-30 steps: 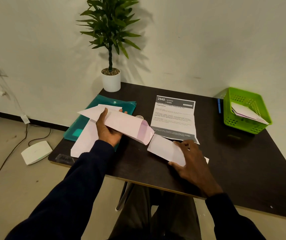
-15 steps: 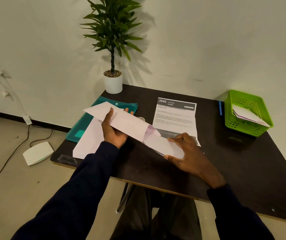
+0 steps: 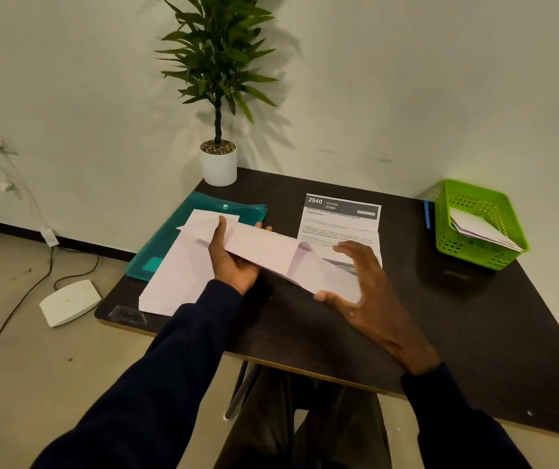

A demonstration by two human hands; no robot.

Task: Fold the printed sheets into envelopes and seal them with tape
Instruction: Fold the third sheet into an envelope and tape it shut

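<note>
Now: folded sheet [image 3: 328, 277] partly in envelope [image 3: 261, 243]
Left hand [image 3: 234, 262]: grips envelope
Right hand [image 3: 369, 299]: pinches folded sheet
Done: likely some in basket [image 3: 467, 255]
Remaining: sealing; printed sheet [image 3: 339, 221] unfolded

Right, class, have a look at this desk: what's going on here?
A person sits at a dark table, filling an envelope. The left hand holds a long pale paper envelope raised off the table, its open mouth facing right. The right hand pinches a folded white sheet whose end meets that mouth. Behind them a printed sheet lies flat. A green plastic basket on the right holds more paper.
</note>
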